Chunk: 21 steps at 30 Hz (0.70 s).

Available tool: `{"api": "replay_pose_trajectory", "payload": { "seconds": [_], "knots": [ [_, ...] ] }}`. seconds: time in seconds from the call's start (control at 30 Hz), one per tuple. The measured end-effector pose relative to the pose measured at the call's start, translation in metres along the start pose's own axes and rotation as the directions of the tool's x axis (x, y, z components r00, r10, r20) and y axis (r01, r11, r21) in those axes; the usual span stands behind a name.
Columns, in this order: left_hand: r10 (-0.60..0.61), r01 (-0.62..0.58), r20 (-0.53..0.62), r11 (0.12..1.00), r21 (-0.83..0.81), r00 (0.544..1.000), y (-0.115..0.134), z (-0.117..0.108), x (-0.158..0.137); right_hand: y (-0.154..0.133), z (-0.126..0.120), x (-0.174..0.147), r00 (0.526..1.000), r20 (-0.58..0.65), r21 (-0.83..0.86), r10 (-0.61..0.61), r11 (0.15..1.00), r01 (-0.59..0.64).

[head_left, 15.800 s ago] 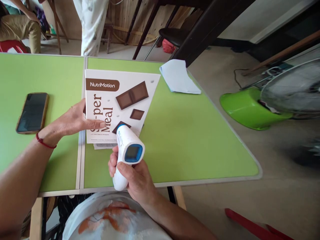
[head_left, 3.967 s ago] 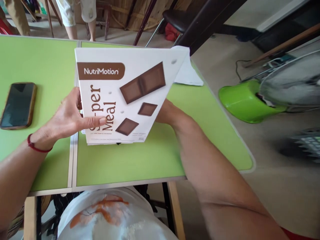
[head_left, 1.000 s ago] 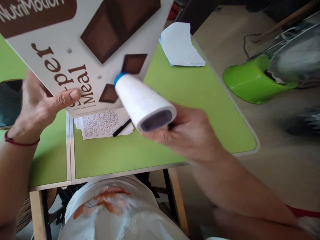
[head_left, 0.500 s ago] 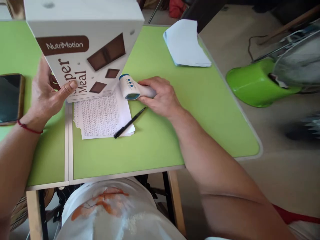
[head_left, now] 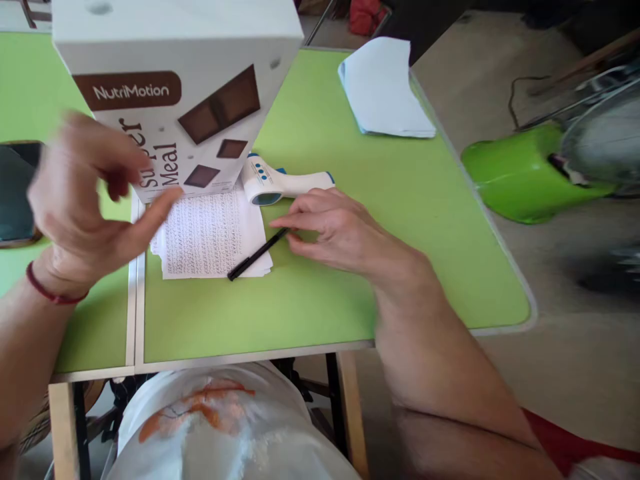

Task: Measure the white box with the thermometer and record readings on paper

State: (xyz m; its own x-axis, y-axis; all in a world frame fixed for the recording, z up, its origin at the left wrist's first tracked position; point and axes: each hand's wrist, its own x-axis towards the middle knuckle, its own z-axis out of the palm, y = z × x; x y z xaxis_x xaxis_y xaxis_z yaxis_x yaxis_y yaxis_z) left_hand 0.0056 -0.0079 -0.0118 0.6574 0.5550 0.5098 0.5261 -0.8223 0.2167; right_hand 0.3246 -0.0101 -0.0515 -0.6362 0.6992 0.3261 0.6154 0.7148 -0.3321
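My right hand (head_left: 333, 230) pinches the upper end of a black pen (head_left: 255, 257), whose lower end lies over the written paper sheets (head_left: 200, 237). Just beyond my fingers, a white and blue infrared thermometer (head_left: 273, 183) rests against the foot of a tall white NutriMotion box (head_left: 200, 93). The box stands upright at the top edge of the sheets, partly covering them. In front of its lower left side is my left hand (head_left: 87, 193), blurred, with thumb and curled fingers apart and nothing held between them.
A dark phone (head_left: 17, 193) lies at the left. Another stack of white paper (head_left: 387, 90) sits at the far right corner of the green table (head_left: 435, 220). On the floor to the right is a green plastic bin or stool (head_left: 530, 177).
My right hand has let go of the thermometer and moved toward me onto the pen. My left hand has come off the box and drawn back. The box stands in place.
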Motion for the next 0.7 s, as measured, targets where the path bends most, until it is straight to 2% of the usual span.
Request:
{"api": "replay_pose_trajectory", "payload": {
  "seconds": [0.03, 0.07, 0.17, 0.23, 0.3, 0.33, 0.4, 0.47, 0.5, 0.53, 0.63, 0.7],
  "knots": [
    [0.026, -0.027, -0.067, 1.000, -0.009, 0.997, 0.007, 0.002, 0.001, -0.002, 0.000, 0.000, 0.999, 0.033, -0.060, -0.020, 0.998, 0.022],
    [0.051, -0.052, -0.037, 0.998, -0.032, 0.998, 0.012, 0.007, 0.001, -0.003, 0.000, 0.000, 0.998, 0.054, -0.121, -0.032, 0.992, 0.039],
    [0.113, -0.080, 0.224, 0.985, -0.151, 0.968, 0.016, 0.028, 0.000, -0.002, 0.000, 0.001, 0.997, 0.063, -0.221, -0.043, 0.974, 0.056],
    [0.114, -0.067, 0.336, 0.987, -0.148, 0.935, 0.013, 0.042, -0.003, 0.000, -0.001, 0.002, 0.999, 0.005, -0.220, -0.043, 0.975, 0.043],
    [0.065, -0.026, 0.411, 0.994, -0.102, 0.909, 0.010, 0.049, -0.006, -0.001, -0.002, 0.003, 0.990, -0.134, -0.157, -0.049, 0.987, 0.027],
    [0.035, -0.002, 0.433, 0.997, -0.077, 0.901, 0.010, 0.051, -0.007, -0.004, -0.002, 0.003, 0.970, -0.240, -0.090, -0.037, 0.996, 0.016],
    [-0.011, 0.037, 0.460, 0.998, -0.046, 0.888, 0.012, 0.050, -0.007, -0.014, 0.000, 0.006, 0.888, -0.457, 0.134, 0.055, 0.991, 0.008],
    [-0.029, 0.053, 0.470, 0.998, -0.036, 0.882, 0.015, 0.049, -0.007, -0.030, 0.006, 0.011, 0.791, -0.568, 0.420, 0.230, 0.907, 0.037],
    [-0.032, 0.055, 0.471, 0.998, -0.034, 0.882, 0.016, 0.048, -0.007, -0.040, 0.009, 0.013, 0.767, -0.560, 0.542, 0.313, 0.839, 0.054],
    [-0.033, 0.055, 0.469, 0.998, -0.034, 0.882, 0.017, 0.048, -0.006, -0.049, 0.013, 0.015, 0.770, -0.515, 0.637, 0.377, 0.769, 0.050],
    [-0.036, 0.058, 0.465, 0.998, -0.033, 0.884, 0.018, 0.049, -0.005, -0.070, 0.023, 0.016, 0.842, -0.265, 0.783, 0.470, 0.615, -0.097],
    [-0.035, 0.061, 0.461, 0.997, -0.042, 0.887, 0.018, 0.050, -0.005, -0.076, 0.029, 0.010, 0.855, -0.114, 0.792, 0.506, 0.566, -0.229]
  ]
}}
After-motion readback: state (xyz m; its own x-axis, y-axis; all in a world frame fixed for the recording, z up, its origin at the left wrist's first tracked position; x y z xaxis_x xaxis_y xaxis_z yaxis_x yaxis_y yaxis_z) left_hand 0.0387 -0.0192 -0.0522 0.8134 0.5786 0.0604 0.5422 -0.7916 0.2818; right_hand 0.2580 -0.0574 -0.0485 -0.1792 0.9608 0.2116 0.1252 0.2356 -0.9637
